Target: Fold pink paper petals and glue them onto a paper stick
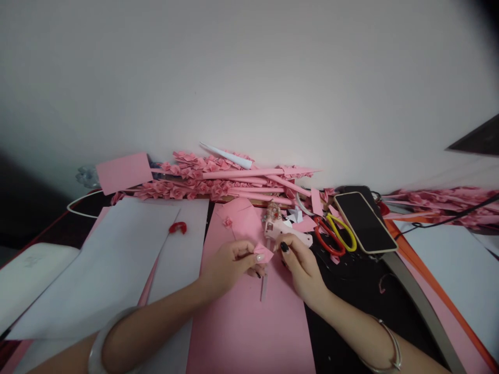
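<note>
Between the thumb and fingers of my left hand (234, 261) is a small folded piece of pink paper (264, 253). My right hand (302, 267) is just to its right, fingers curled and pinched together; whatever they hold, if anything, is too small to make out. Right behind both hands lies a pale glue gun (290, 231), with a glue stick (264, 290) reaching down toward me. Under my hands is a large pink sheet (249, 332). A tiny pink paper flower (227, 222) rests on pink paper beyond my left hand.
Scissors with red and yellow handles (341, 236) lie right of the glue gun, beside a phone (365, 222). Pink paper flower stems (210, 182) are piled along the wall. White sheets (105, 259) cover the left side, with a red curved piece (178, 227) on them.
</note>
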A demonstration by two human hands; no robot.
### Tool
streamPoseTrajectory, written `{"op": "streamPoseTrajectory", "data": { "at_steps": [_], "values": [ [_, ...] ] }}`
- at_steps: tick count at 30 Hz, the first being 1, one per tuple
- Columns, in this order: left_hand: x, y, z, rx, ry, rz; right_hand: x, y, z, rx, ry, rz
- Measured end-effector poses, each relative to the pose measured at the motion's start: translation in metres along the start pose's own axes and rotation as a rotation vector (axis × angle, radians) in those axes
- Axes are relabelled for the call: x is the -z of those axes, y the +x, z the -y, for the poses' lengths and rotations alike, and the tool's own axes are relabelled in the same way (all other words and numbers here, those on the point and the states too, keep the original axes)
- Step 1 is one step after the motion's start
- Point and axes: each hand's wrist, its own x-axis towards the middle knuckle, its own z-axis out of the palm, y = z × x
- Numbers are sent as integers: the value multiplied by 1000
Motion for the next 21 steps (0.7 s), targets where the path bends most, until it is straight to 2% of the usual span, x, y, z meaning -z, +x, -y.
{"op": "streamPoseTrajectory", "data": {
  "at_steps": [5, 13, 21],
  "values": [
    [-1, 1, -4, 35, -17, -65, 1, 2, 6, 123, -7, 2],
    [-1, 0, -3, 54, -38, -62, -1, 1, 1, 71, 92, 38],
    [-6, -5, 4, 6, 0, 40, -11, -3, 1, -22, 188, -47]
  ]
}}
